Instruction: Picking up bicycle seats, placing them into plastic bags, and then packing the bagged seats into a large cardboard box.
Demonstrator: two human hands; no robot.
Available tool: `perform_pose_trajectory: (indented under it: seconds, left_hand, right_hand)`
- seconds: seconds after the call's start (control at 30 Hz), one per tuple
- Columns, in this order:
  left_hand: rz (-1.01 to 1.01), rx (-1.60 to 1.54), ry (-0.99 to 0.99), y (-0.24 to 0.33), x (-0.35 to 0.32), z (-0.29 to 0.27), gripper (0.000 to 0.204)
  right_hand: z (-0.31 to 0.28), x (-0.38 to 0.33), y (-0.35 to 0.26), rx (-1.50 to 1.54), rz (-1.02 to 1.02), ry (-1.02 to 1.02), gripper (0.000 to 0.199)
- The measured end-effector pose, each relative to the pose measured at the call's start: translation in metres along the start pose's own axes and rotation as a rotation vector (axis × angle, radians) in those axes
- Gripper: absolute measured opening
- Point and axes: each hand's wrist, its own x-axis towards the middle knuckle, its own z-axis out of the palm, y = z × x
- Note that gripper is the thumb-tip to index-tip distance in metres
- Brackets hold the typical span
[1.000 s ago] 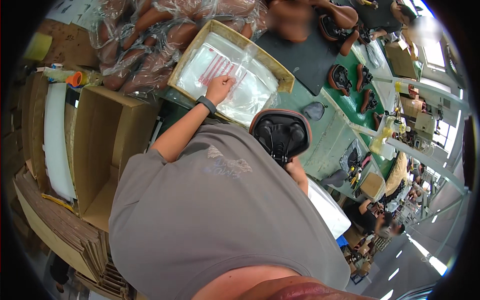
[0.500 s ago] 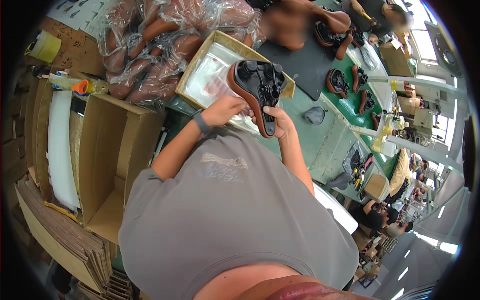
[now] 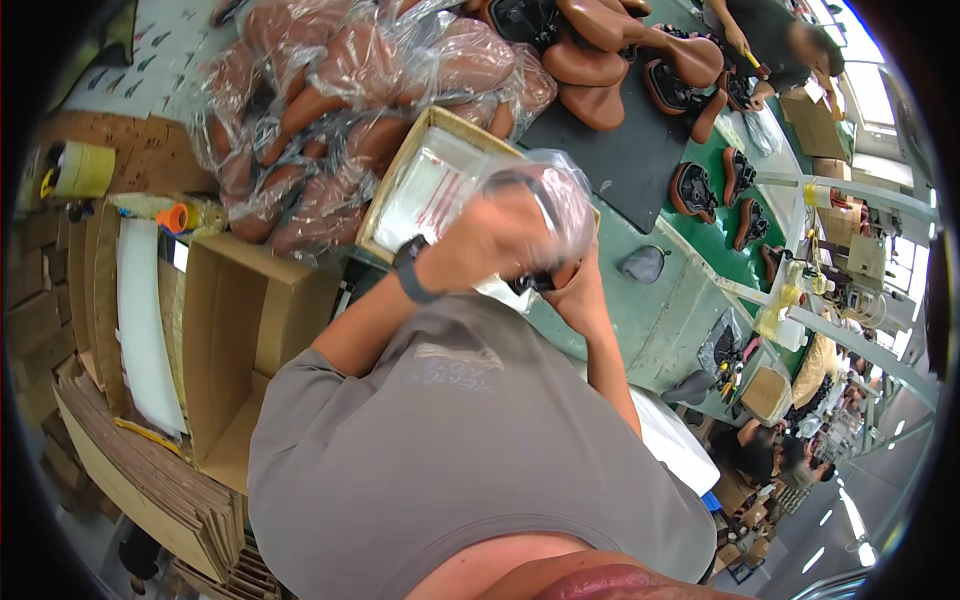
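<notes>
My right hand point(image 3: 578, 295) is closed on a brown bicycle saddle with a black underside point(image 3: 537, 282), mostly hidden behind my other hand. A clear plastic bag point(image 3: 568, 192) covers the saddle's far end. Across the saddle and bag, my left hand point(image 3: 488, 232) is smeared by motion, so its fingers cannot be made out. Just beyond both hands, a shallow cardboard box point(image 3: 393, 187) holds a stack of flat clear bags point(image 3: 425, 195).
Bagged brown saddles point(image 3: 350, 70) are heaped at the far left. Unbagged saddles point(image 3: 595, 65) lie on a dark mat point(image 3: 620, 170). A tall open carton point(image 3: 225, 350) stands at my left. A co-worker point(image 3: 775, 45) holds a yellow-handled tool at the far right.
The saddle, bare and underside up before, now has a clear bag over its far end. My left hand has moved up and right across it. My right hand still grips the saddle.
</notes>
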Motion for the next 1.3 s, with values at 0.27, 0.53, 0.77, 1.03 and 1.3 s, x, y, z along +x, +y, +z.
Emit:
perform_pose_trajectory:
  seconds: [0.27,0.53,0.77,1.03,1.3]
  left_hand:
    - [-0.502,-0.157,0.178,-0.097,0.043,-0.003,0.074]
    - [-0.534,-0.705,0.834,-0.198,0.15,-0.209,0.046]
    - [-0.351,0.472,1.065,-0.197,0.102,-0.096,0.042]
    - [-0.675,0.468,-0.084,-0.228,-0.035,0.088,0.018]
    - [-0.639,0.665,-0.402,-0.3,-0.114,0.174,0.034]
  right_hand:
    - [-0.039,0.125,-0.01,0.422,-0.095,-0.092,0.091]
    - [-0.113,0.358,0.125,-0.873,0.039,0.252,0.112]
    - [-0.115,0.409,0.23,-1.214,-0.104,0.258,0.118]
    - [-0.179,0.277,0.179,-0.622,-0.152,0.356,0.072]
    - [-0.309,-0.068,0.121,0.489,0.051,0.422,0.083]
